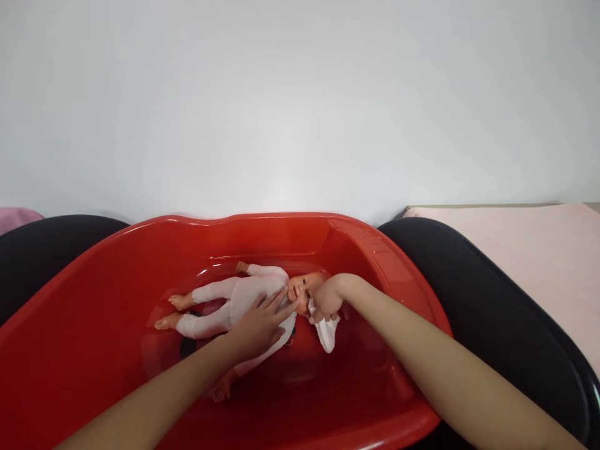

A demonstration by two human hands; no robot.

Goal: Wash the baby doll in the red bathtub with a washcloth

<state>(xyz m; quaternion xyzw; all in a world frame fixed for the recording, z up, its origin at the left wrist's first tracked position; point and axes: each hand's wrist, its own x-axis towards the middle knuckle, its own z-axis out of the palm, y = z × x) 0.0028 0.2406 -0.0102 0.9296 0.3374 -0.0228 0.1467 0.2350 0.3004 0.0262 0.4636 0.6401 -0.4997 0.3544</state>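
Note:
A baby doll point(250, 292) in white long-sleeved clothes lies on its back inside a red baby bathtub point(89, 319), feet to the left and head to the right. My left hand point(262, 322) rests over the doll's upper chest with its fingers spread, the fingertips near the chin. Beside the doll's head, my right hand point(329, 297) is closed on a small white cloth point(327, 335), part of which hangs down below the fingers. The cloth touches the side of the doll's head. My right hand hides part of the head.
Black rounded surfaces lie on the left point(51, 247) and right point(478, 300) of the tub. Beyond the right one, a pale pink cloth point(525, 244) covers a surface, and another pink cloth point(16, 217) shows at far left. A white wall point(281, 106) stands behind.

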